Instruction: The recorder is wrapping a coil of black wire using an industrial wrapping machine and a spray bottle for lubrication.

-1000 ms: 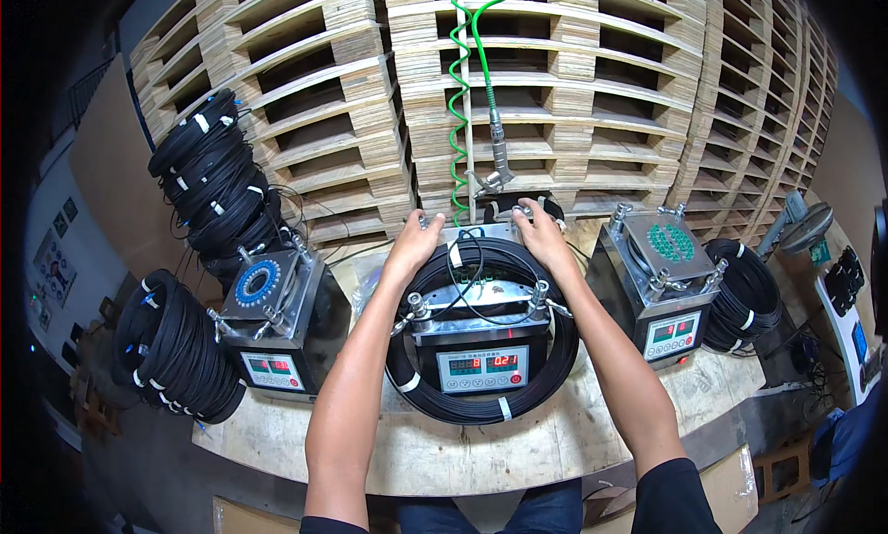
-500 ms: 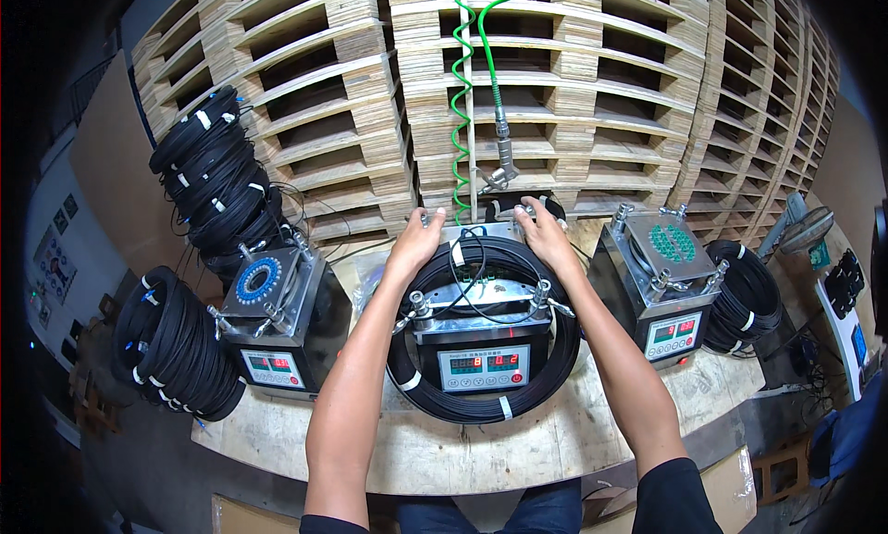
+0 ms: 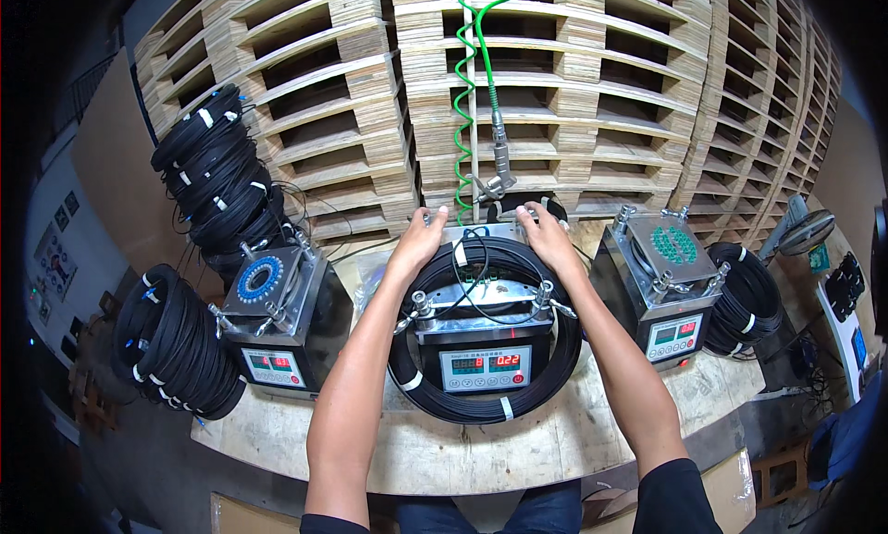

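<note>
A coil of black cable [image 3: 403, 360], tied with white bands, lies around the middle metal-topped machine [image 3: 490, 329]. At the machine's far left corner, my left hand [image 3: 422, 242] is closed round a small metal knob [image 3: 426, 220]. My right hand [image 3: 548, 238] grips the matching knob [image 3: 532, 214] at the far right corner. Most of both fingers' grip is hidden behind the knobs. A loose cable end loops over the machine's top plate. Two near metal posts, the left post [image 3: 421, 304] and right post [image 3: 543, 293], stand untouched. Red digits glow on the front display panel [image 3: 486, 367].
Similar machines stand left [image 3: 277, 312] and right [image 3: 661, 284], with blue and green rings of small parts on top. Black cable coils [image 3: 176, 349] pile at the left; more coils [image 3: 745, 298] lie right. A green spiral air hose [image 3: 460, 99] and air gun [image 3: 502, 159] hang before wooden pallets [image 3: 555, 62].
Both hands keep their places at the far knobs. The red digits on the machines' displays read differently. The cable coil has not visibly moved.
</note>
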Demonstrator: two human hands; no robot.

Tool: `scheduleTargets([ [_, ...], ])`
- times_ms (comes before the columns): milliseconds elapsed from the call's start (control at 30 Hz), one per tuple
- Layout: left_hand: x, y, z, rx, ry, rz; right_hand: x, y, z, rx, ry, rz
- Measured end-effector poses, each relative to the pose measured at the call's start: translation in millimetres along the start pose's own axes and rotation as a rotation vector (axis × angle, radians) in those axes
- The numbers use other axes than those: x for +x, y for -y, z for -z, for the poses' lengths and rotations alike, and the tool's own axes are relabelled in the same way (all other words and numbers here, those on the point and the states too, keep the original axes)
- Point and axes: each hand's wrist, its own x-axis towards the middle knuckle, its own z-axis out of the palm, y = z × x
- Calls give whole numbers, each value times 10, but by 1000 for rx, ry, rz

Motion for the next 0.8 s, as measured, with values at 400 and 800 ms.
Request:
scheduleTargets([
  [400,-14,-4,0,-5,-26,-24,62,-176,-77,94,-76,145],
  [800,-66,-33,29,-60,-9,22,-38,-5,-16,58,-46,48],
])
